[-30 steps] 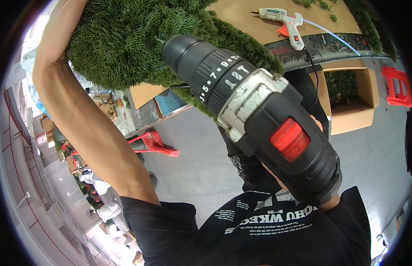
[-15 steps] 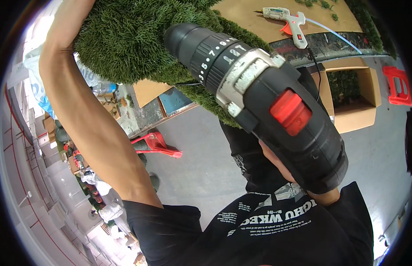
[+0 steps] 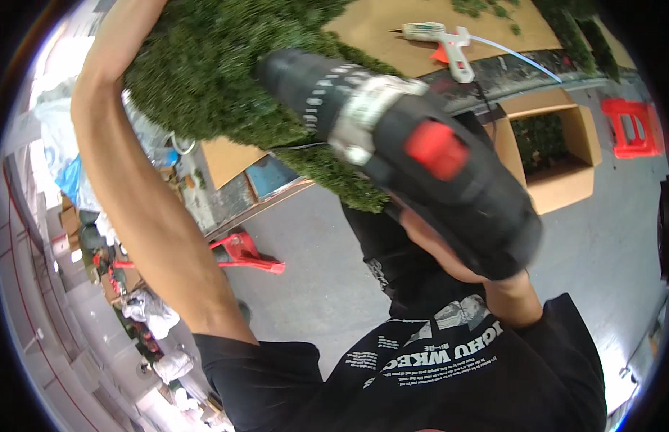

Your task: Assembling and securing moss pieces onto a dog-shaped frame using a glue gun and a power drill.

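Observation:
A black cordless drill with a red switch and a pale metallic collar fills the middle of the view, blurred by motion. My right hand is closed around it from below, its fingers mostly hidden behind the drill body. The drill's dark nose points up-left and overlaps a bushy mass of artificial green foliage; I cannot tell whether they touch. My left arm reaches up along the left side, beside the foliage, and its hand lies beyond the top edge.
On the brown board of the worktable lies a white glue gun with a glue stick. An open cardboard box holding greenery stands on the floor at right, near a red stool. Another red stool is left of centre.
The drill and my right hand have shifted left and slightly up in the picture. The surroundings have also slid left, and the drill is now smeared by motion.

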`<action>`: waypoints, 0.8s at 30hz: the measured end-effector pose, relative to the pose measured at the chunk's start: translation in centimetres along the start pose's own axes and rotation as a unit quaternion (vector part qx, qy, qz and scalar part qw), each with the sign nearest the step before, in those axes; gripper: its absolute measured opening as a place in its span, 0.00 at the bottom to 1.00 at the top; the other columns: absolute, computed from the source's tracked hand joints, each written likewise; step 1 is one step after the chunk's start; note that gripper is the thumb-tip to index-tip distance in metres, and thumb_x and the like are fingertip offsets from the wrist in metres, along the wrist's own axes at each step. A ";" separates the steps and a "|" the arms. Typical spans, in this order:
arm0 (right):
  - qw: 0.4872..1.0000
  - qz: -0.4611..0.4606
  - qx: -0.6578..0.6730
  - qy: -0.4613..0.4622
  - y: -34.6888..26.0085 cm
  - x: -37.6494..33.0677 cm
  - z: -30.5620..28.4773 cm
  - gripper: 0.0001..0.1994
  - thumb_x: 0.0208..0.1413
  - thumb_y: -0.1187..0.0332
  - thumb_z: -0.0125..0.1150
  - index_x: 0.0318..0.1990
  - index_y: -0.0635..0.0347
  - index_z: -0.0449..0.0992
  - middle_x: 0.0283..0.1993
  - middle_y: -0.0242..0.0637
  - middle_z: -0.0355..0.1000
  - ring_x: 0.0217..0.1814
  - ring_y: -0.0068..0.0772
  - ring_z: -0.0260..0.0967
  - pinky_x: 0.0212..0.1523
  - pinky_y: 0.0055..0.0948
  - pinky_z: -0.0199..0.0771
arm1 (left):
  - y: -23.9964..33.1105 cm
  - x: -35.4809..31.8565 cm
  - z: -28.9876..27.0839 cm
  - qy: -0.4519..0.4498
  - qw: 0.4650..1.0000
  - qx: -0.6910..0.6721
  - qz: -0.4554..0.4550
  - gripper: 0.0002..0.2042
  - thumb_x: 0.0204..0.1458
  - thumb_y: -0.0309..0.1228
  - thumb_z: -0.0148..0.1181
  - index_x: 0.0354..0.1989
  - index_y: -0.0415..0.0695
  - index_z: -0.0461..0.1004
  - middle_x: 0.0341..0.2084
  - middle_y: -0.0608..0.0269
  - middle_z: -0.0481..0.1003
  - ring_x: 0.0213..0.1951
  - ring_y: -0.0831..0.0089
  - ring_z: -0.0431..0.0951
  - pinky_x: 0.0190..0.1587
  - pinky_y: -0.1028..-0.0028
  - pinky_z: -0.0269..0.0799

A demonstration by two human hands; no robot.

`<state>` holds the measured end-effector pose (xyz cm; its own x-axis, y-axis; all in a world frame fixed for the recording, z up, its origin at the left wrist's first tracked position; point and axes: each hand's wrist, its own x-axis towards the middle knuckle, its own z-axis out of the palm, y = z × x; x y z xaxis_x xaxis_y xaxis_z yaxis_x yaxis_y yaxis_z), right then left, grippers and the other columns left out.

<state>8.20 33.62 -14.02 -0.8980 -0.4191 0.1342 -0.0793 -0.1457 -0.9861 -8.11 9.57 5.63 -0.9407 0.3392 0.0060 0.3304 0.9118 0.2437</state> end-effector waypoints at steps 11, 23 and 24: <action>0.940 -0.247 -0.217 0.086 0.6 -5.4 -10.1 0.27 0.39 0.75 0.81 0.51 0.66 0.82 0.46 0.45 0.82 0.52 0.49 0.80 0.55 0.39 0.78 | -6.4 0.5 0.7 0.047 0.993 -0.105 -0.027 0.21 0.68 0.46 0.53 0.56 0.44 0.83 0.55 0.63 0.79 0.61 0.72 0.74 0.68 0.73 0.60; 0.930 -0.208 -0.111 0.281 5.1 11.1 -31.9 0.17 0.59 0.82 0.65 0.55 0.71 0.74 0.28 0.32 0.71 0.25 0.21 0.67 0.30 0.26 0.70 | -6.2 0.2 -0.2 0.028 0.992 -0.116 -0.041 0.19 0.69 0.44 0.55 0.55 0.43 0.82 0.51 0.64 0.80 0.54 0.75 0.76 0.62 0.74 0.64; 0.930 -0.211 -0.110 0.281 6.0 12.4 -33.5 0.17 0.59 0.82 0.65 0.55 0.71 0.74 0.28 0.32 0.71 0.25 0.21 0.67 0.30 0.26 0.70 | -6.4 0.5 0.1 0.023 0.990 -0.137 -0.041 0.18 0.69 0.42 0.55 0.55 0.42 0.82 0.49 0.65 0.80 0.53 0.76 0.76 0.61 0.75 0.65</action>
<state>-17.94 57.54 -21.55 -0.8463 0.1773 0.5024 -0.5070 0.0215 -0.8617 -10.71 3.97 3.99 -0.9680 0.2504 0.0171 0.2254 0.8373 0.4981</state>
